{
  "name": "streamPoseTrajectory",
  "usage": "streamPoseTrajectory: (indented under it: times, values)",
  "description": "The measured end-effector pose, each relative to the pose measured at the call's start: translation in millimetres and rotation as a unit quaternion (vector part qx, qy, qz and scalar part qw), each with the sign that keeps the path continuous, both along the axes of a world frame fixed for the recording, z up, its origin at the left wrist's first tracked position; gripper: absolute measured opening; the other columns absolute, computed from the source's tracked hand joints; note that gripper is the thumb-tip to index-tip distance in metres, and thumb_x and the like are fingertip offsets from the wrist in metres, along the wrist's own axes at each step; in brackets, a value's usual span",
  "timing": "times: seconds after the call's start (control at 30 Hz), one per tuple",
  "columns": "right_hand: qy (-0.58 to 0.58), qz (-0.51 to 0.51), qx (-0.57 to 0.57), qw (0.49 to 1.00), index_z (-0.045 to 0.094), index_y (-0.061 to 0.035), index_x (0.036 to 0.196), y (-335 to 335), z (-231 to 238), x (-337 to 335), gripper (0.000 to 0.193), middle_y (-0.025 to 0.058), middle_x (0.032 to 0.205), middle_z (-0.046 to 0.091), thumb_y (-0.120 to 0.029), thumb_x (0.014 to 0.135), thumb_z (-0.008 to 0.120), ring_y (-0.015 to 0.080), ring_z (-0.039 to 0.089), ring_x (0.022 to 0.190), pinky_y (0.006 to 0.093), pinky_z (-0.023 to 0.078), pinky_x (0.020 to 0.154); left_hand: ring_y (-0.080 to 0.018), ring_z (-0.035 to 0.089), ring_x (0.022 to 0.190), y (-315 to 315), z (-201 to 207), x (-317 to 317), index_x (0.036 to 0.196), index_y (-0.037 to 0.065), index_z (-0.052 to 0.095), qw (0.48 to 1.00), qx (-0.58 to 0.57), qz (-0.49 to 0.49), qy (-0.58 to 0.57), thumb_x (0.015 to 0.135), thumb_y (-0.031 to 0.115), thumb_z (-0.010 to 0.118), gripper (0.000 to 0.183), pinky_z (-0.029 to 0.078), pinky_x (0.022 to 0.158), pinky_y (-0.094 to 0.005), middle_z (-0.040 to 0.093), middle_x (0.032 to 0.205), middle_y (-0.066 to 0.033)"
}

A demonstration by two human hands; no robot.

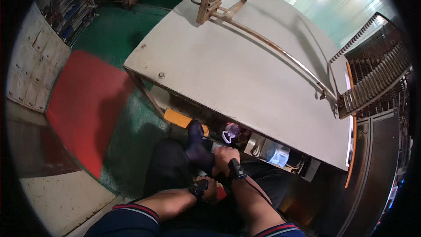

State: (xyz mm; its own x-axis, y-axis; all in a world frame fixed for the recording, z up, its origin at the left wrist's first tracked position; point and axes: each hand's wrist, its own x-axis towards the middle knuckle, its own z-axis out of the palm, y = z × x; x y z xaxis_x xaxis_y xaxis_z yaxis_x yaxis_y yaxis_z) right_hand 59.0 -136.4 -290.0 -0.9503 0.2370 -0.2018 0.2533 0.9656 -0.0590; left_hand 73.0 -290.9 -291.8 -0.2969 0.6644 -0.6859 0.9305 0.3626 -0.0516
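Seen from above, a seated person with both forearms coming up from 6 o'clock. The right hand [226, 154] is curled shut around the upper edge of a dark navy sock [197, 149], which covers a raised foot pointing toward 12 o'clock. The left hand [209, 188], just below at 7 o'clock of the right, is closed near the ankle; whether it pinches the sock cannot be told. Both wrists wear dark bands. Judging by the grip, the sock is being drawn onto the foot; the next move likely calls for an even pull toward the body. Beyond the toe, at 12 o'clock, a large pale surface [228, 66] spreads out, with a bottle [231, 131] and clutter on a shelf beneath its edge. At 9 o'clock lies a red and green floor [87, 101]
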Motion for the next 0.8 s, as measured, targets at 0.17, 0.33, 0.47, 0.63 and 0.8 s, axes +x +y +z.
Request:
streamPoseTrajectory:
  times: [0.17,0.33,0.47,0.63,0.8]
  values:
    - [0.054,0.095,0.056,0.992,0.067,-0.0092,0.080,-17.5,0.8,27.3,0.031,0.0080,0.078,0.070,-0.030,0.063,0.083,0.0280,0.073,0.075,0.0424,0.057,0.062,-0.0178,0.066,0.088,-24.0,-14.8,-9.0,0.103,0.016,0.077,0.978,0.170,0.015,-0.117,0.092,0.031,0.070,0.020,0.049,0.080,-0.0379,0.072,0.093,-0.0018]
    - [-0.202,0.180,-0.072,0.960,0.077,-0.0097,0.102,-9.1,-17.1,36.2,0.020,0.0113,0.094,0.078,-0.020,0.092,0.063,0.0249,0.077,0.090,0.0393,0.058,0.075,-0.0285,0.065,0.103,-29.8,6.3,-20.6,0.110,0.010,0.075,0.976,0.170,-0.131,-0.037,0.094,0.030,0.063,0.028,0.045,0.083,-0.0438,0.071,0.109,-0.0138]
    - [0.031,0.122,-0.110,0.986,0.068,-0.0098,0.075,-17.8,52.9,54.3,0.016,0.0076,0.072,0.070,-0.024,0.081,0.073,0.0249,0.072,0.075,0.0399,0.054,0.064,-0.0297,0.069,0.100,-39.7,15.3,-34.2,0.110,0.011,0.074,0.929,0.296,-0.153,-0.161,0.094,0.022,0.061,0.024,0.050,0.082,-0.0446,0.073,0.108,-0.0114]
    - [0.019,0.076,-0.126,0.989,0.070,-0.0099,0.092,-6.0,130.1,100.7,0.012,0.0131,0.094,0.073,-0.020,0.095,0.064,0.0355,0.072,0.084,0.0426,0.058,0.073,-0.0384,0.070,0.097,-42.8,74.1,-43.0,0.103,0.013,0.075,0.892,0.272,-0.073,-0.353,0.101,0.031,0.060,0.023,0.056,0.084,-0.0518,0.074,0.100,-0.0147]
    - [0.195,0.009,-0.131,0.972,0.074,-0.0117,0.100,42.5,301.1,181.0,0.014,0.0085,0.091,0.072,-0.013,0.088,0.068,0.0313,0.072,0.087,0.0421,0.059,0.077,-0.0397,0.069,0.087,-86.3,90.0,-85.1,0.086,0.009,0.072,0.897,0.313,-0.067,-0.304,0.106,0.041,0.058,0.041,0.054,0.076,-0.0515,0.069,0.085,-0.0146]
